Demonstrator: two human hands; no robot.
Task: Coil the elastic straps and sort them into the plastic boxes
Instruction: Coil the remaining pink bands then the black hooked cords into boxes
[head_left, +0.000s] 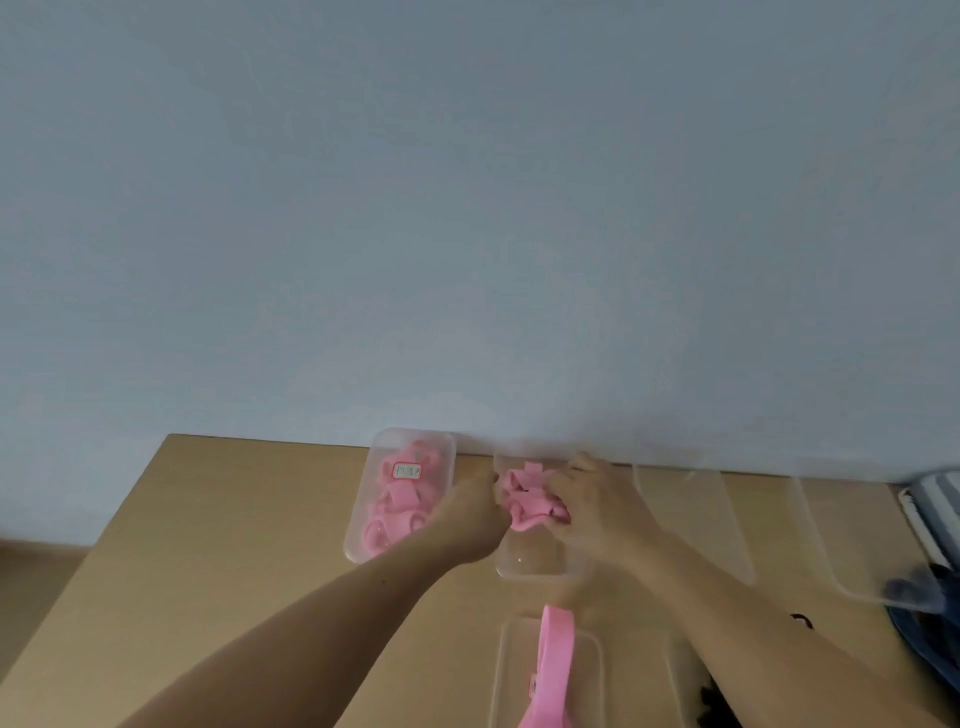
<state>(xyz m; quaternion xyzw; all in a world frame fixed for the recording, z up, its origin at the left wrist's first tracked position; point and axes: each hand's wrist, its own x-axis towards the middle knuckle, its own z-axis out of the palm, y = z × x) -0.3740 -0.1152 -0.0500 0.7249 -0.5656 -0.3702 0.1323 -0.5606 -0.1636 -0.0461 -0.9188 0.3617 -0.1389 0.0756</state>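
A bundle of pink elastic straps (524, 496) sits over the far end of a clear plastic box (535, 564) at the table's back edge. My right hand (597, 512) grips the bundle from the right with curled fingers. My left hand (470, 517) holds its left side, fingers hidden behind the hand. Left of it, another clear box (358, 540) holds several coiled pink straps (400, 501) and a small label. A loose pink strap (553, 670) lies across a near clear box (592, 675) at the bottom.
Two more clear boxes, one (727, 525) right of my hands and one (831, 545) further right, lie on the wooden table (234, 545). Dark blue items (930, 597) and a striped object (935, 499) crowd the right edge. A pale wall rises behind.
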